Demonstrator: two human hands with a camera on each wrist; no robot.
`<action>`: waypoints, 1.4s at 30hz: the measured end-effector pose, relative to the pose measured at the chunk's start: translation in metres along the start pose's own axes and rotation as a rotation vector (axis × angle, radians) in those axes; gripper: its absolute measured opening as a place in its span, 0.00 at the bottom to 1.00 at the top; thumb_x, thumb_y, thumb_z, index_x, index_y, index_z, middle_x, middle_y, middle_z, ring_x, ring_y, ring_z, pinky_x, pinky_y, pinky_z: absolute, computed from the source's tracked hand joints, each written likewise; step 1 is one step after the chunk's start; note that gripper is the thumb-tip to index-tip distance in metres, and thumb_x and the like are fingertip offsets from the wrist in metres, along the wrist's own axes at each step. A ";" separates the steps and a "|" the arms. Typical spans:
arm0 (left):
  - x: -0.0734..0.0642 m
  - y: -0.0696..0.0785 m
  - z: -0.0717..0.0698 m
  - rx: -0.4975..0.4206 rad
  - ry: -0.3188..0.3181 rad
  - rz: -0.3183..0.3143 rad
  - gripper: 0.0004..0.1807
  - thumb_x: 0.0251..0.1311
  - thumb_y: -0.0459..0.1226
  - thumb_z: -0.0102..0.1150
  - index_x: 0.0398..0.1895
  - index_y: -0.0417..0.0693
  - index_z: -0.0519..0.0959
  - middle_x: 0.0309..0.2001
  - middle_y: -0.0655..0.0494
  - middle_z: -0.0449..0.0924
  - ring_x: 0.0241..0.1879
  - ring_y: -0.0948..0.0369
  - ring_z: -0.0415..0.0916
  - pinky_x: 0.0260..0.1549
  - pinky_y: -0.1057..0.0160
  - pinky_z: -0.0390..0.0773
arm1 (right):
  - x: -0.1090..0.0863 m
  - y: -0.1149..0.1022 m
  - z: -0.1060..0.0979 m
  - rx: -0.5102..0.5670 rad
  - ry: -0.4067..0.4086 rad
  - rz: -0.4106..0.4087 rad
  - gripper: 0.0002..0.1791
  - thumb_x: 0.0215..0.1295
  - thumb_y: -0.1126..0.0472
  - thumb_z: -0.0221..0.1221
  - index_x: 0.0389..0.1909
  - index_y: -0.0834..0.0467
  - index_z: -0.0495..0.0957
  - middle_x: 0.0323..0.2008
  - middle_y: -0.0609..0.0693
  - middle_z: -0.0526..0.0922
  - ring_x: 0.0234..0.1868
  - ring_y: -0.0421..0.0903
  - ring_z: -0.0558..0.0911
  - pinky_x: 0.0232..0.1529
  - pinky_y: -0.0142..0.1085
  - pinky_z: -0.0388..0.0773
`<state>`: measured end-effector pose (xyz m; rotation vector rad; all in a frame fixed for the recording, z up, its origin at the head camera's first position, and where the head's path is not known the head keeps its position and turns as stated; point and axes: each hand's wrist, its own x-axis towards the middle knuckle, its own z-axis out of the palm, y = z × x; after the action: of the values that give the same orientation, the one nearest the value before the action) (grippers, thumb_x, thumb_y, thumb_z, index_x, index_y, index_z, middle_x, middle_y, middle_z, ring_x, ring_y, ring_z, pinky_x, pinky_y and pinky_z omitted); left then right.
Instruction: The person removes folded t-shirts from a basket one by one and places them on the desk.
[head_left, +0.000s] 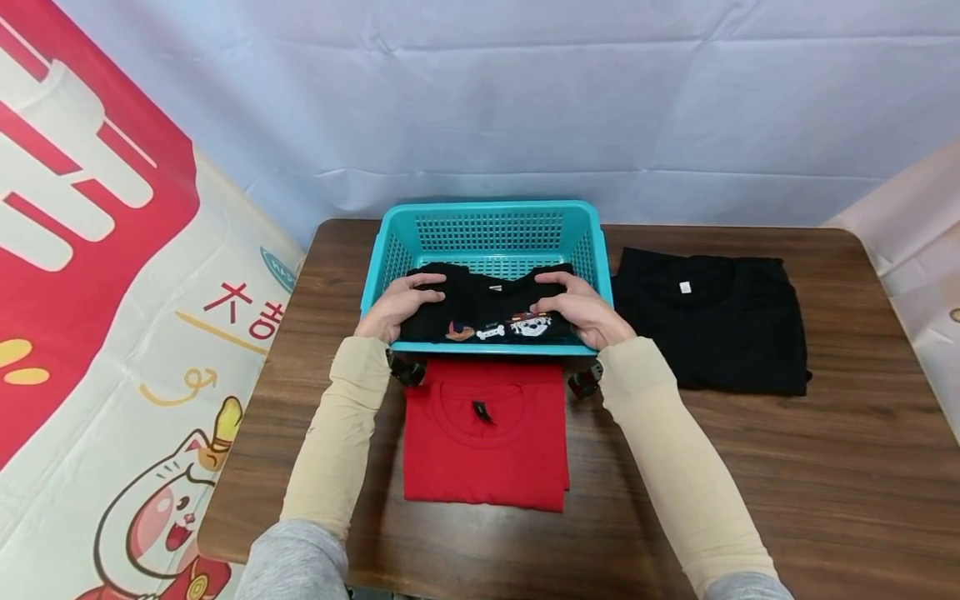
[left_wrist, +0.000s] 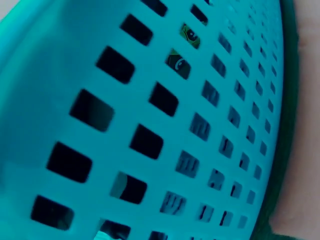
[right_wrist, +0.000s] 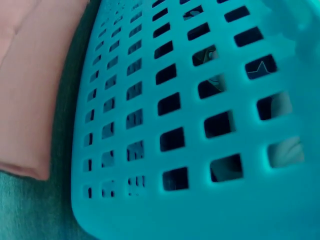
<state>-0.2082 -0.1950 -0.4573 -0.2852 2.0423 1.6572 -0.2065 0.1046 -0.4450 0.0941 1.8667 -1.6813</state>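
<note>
A folded black T-shirt (head_left: 480, 304) with a cartoon dog and bone print lies inside a teal plastic basket (head_left: 491, 349), toward its front. My left hand (head_left: 401, 307) grips the shirt's left side, reaching over the basket's front left. On the other side, my right hand (head_left: 581, 308) holds the shirt near the printed dog face. The undersides of both hands are hidden. Both wrist views are filled mostly by the basket wall (left_wrist: 150, 115), and dark cloth with bits of print shows through the holes of the wall (right_wrist: 195, 150).
A folded red T-shirt (head_left: 487, 450) lies on the wooden table (head_left: 862, 467) in front of the basket, between my forearms. Right of the basket is another folded black T-shirt (head_left: 720, 333). A pale cloth backdrop (head_left: 525, 100) hangs behind, and a printed banner (head_left: 97, 250) stands left.
</note>
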 end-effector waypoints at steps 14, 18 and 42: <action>-0.005 0.002 -0.001 -0.132 -0.064 -0.022 0.29 0.68 0.32 0.48 0.72 0.59 0.63 0.66 0.49 0.67 0.41 0.62 0.82 0.40 0.65 0.82 | -0.008 -0.003 -0.006 -0.014 0.029 -0.062 0.40 0.61 0.69 0.60 0.73 0.51 0.56 0.77 0.50 0.42 0.71 0.52 0.52 0.27 0.29 0.65; -0.008 0.005 -0.002 -0.167 -0.088 -0.022 0.27 0.68 0.31 0.47 0.70 0.57 0.66 0.64 0.47 0.71 0.41 0.62 0.84 0.40 0.65 0.83 | -0.011 -0.004 -0.007 -0.025 0.034 -0.082 0.41 0.60 0.69 0.61 0.73 0.51 0.56 0.76 0.50 0.42 0.71 0.52 0.52 0.39 0.30 0.71; -0.044 0.025 0.015 -0.352 -0.197 0.112 0.39 0.62 0.22 0.50 0.74 0.60 0.58 0.68 0.46 0.64 0.45 0.61 0.81 0.36 0.60 0.85 | -0.055 -0.011 -0.022 -0.115 0.101 -0.260 0.38 0.61 0.69 0.59 0.71 0.47 0.60 0.71 0.51 0.57 0.65 0.51 0.60 0.42 0.30 0.78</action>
<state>-0.1788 -0.1809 -0.4162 -0.1192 1.6452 2.0266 -0.1756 0.1421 -0.4089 -0.1182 2.1219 -1.7619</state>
